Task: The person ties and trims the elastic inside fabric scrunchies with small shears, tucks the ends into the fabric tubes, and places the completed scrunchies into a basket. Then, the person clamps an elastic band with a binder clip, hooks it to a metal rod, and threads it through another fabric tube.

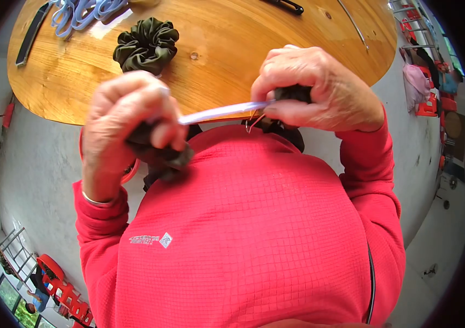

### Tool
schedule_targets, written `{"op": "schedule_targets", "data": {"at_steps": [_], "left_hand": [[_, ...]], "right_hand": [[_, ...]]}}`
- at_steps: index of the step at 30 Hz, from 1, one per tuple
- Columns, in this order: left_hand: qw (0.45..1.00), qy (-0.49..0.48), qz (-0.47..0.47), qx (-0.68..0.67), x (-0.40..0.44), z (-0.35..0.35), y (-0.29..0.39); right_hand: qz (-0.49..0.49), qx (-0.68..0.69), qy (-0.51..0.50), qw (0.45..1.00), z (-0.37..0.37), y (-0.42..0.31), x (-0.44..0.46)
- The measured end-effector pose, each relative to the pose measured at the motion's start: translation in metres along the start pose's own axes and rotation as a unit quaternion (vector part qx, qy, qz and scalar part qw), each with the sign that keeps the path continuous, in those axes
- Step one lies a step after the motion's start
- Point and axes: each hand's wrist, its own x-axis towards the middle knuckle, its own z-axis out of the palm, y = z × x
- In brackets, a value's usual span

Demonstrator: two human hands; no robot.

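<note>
A pale, flat elastic band is stretched between my two hands, just past the table's near edge. Curled round a bunch of dark olive cloth is my left hand, with the band running out beside its fingers. My right hand is closed on another dark bunch of cloth, where the band's other end disappears between thumb and fingers. Below that thumb shows a thin metal hook or wire, partly hidden. A finished-looking dark olive scrunchie lies on the table beyond my left hand.
On the wooden table lie looped pale blue bands, a long dark strip, a black-handled item and a thin metal rod. Red stools stand at lower left, near a person in blue.
</note>
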Motion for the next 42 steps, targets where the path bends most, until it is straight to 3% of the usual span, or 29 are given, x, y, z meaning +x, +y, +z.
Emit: {"op": "schedule_targets", "data": {"at_steps": [4, 8, 11, 18, 28, 34, 38, 40, 42], "left_hand": [[0.995, -0.015, -0.09, -0.042, 0.005, 0.01, -0.006], [0.994, -0.004, -0.103, -0.02, 0.006, 0.013, -0.007], [0.992, 0.002, -0.126, 0.0, 0.007, 0.015, -0.006], [0.991, -0.004, -0.131, 0.015, 0.011, 0.021, -0.008], [0.986, -0.017, -0.163, -0.02, 0.014, 0.023, -0.009], [0.982, 0.04, -0.139, 0.121, 0.01, 0.032, 0.004], [0.971, -0.003, -0.101, 0.219, 0.009, 0.024, 0.004], [0.957, -0.017, -0.108, 0.269, 0.006, 0.017, 0.004], [0.953, -0.033, -0.097, 0.286, 0.002, 0.008, 0.008]], "right_hand": [[-0.042, -0.067, 0.021, 0.997, 0.008, -0.004, 0.009], [-0.073, -0.042, 0.132, 0.988, 0.019, -0.001, 0.018], [-0.073, -0.007, 0.152, 0.986, 0.023, -0.004, 0.024], [-0.07, 0.002, 0.143, 0.987, 0.022, -0.002, 0.028], [0.024, -0.02, 0.112, 0.993, 0.022, -0.003, 0.025], [-0.081, -0.055, 0.217, 0.971, 0.032, -0.002, 0.026], [-0.109, -0.055, 0.257, 0.959, 0.029, -0.011, 0.024], [-0.105, -0.043, 0.319, 0.941, 0.021, -0.007, 0.017], [-0.028, -0.026, 0.337, 0.941, 0.012, -0.013, 0.009]]}}
